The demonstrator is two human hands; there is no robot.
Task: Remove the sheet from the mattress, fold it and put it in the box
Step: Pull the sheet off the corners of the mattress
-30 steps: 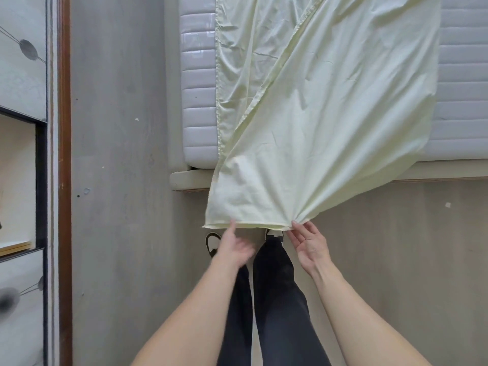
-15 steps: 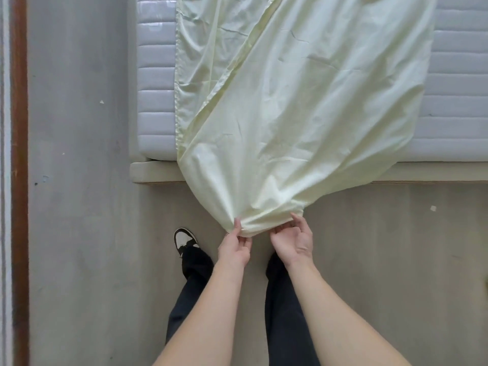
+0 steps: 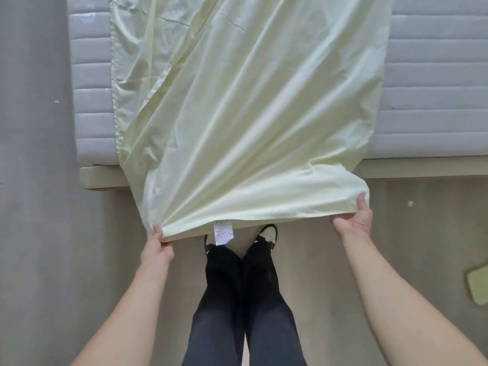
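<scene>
A pale yellow sheet (image 3: 245,114) lies doubled over on the grey quilted mattress (image 3: 433,83) and hangs off its near edge toward me. My left hand (image 3: 158,248) pinches the sheet's near left corner. My right hand (image 3: 355,219) grips the near right corner, thumb on top. The near edge is stretched between them above the floor, with a white care label (image 3: 223,233) hanging from it. No box is in view.
The mattress rests on a light wooden bed base (image 3: 105,178). My legs and black-and-white shoes (image 3: 266,233) stand on the grey floor right under the sheet's edge. A green object (image 3: 478,285) lies on the floor at the right edge.
My hands were close together on the bunched near edge; they have moved apart, left hand leftward and right hand rightward, spreading the edge wide. The care label now shows.
</scene>
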